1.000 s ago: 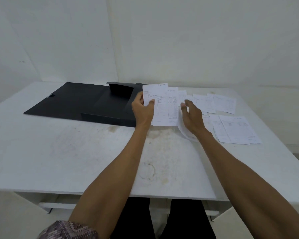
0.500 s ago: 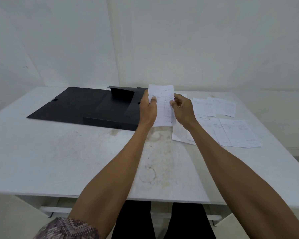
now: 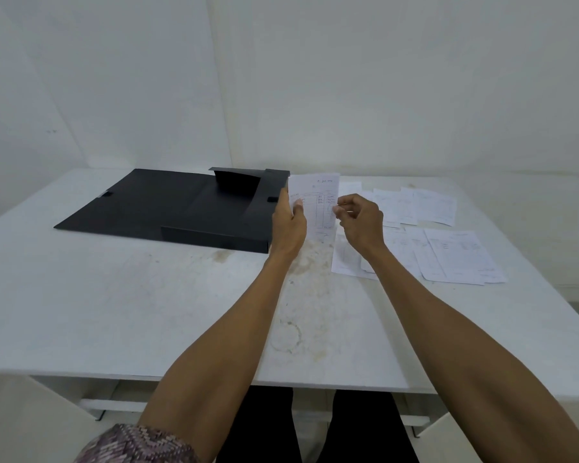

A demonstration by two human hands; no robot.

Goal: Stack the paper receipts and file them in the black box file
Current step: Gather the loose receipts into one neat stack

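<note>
- The left hand point(image 3: 290, 225) holds a small stack of paper receipts point(image 3: 316, 203) upright above the surface point(image 3: 121, 295), thumb pinched on the left edge, just right of the black box file point(image 3: 181, 208)
- Half a second ago the right hand point(image 3: 360, 222) was pressed to the right edge of that stack; now it has let go and sits just beside it, fingers point(image 3: 340, 210) loosely curled and narrow, holding nothing
- A second ago a receipt was being lifted off the surface; it now appears to have joined the held stack, so the gathering step is moving along and the right hand is likely free to fetch another
- How many sheets are in the held stack cannot be told
- One box file, lying open and flat at the far left, apparently with no paper in it yet
- Loose receipts point(image 3: 448, 255) lie overlapping at the far right: roughly three in the far row and four or five in the nearer cluster; the overlap keeps the count uncertain
- Two hands, both bare-armed
- Judged progress: early, with most receipts not yet stacked and nothing filed
</note>
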